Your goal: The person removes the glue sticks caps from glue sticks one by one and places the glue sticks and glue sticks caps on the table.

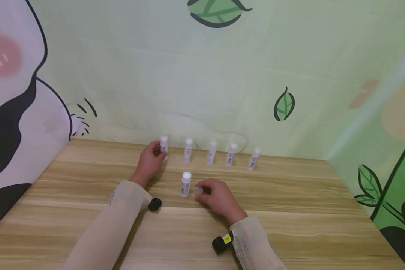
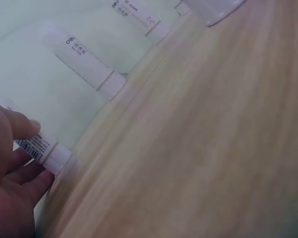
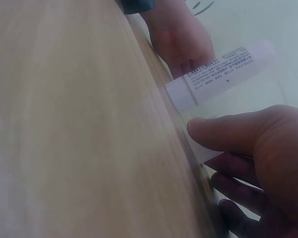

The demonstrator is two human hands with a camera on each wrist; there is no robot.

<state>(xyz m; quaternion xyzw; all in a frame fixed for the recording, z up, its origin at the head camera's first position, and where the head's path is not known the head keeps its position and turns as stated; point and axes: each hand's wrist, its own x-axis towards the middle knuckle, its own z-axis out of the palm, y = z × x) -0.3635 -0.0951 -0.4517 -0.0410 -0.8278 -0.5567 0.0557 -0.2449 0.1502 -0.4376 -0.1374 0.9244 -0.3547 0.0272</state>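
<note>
white plastic glue sticks on my feed. leftmost back-row glue stick [image 1: 163, 139] stands near the wall, base on the surface [image 1: 185, 236]. left hand [image 1: 148, 161] has it: grip closed to the stick's width, thumb on one side, fingers on the other. four more glue sticks [image 1: 188, 150] continue the row to its right. front glue stick [image 1: 186, 185] stands alone, nearer the head camera, not held.

right hand [image 1: 218, 195] is just beside that one, thumb and forefinger nearly together on a small pale piece [image 1: 198, 191]; can't tell what it is.

handling, my call: left, light hold, keep the stick vertical, let the base seat flat before opening, then back off straight so nothing drags it. right, keep the pinch gentle and knuckles off the front stick; tall, narrow, likely tips if nudged. move one hand at a time.
</note>
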